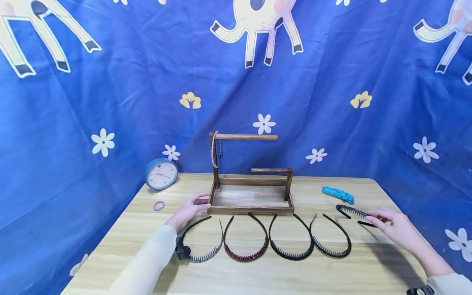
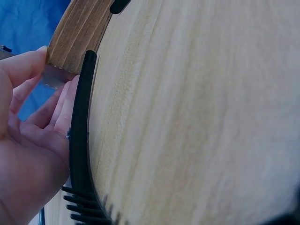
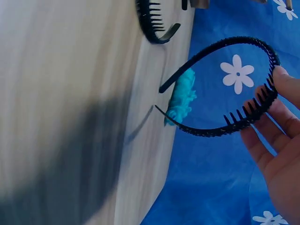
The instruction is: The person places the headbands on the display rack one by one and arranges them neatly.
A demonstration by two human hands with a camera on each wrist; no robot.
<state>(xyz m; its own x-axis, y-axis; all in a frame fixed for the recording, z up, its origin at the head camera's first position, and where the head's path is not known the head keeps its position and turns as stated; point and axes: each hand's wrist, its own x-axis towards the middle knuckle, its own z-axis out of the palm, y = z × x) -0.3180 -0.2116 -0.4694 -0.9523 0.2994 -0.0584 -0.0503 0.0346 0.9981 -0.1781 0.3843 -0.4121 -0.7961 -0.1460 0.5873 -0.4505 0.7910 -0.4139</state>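
My right hand (image 1: 392,227) pinches a dark toothed headband (image 1: 352,211) at its curved band, above the table's right side. In the right wrist view the headband (image 3: 206,132) hangs in the air with its two ends toward the table. My left hand (image 1: 189,209) grips the front left corner of a wooden rack (image 1: 250,210), thumb at the front and fingers along the side. A braided headband (image 1: 214,151) hangs on the rack's upper bar. In front lie a grey-blue headband (image 1: 206,257), a dark red beaded one (image 1: 246,258) and two black ones (image 1: 293,257).
A blue round clock (image 1: 161,174) stands at the back left, with a small purple ring (image 1: 159,205) in front of it. A turquoise bundle (image 1: 338,194) lies at the back right. Blue patterned cloth (image 1: 140,102) hangs behind and beside the wooden table (image 1: 221,278).
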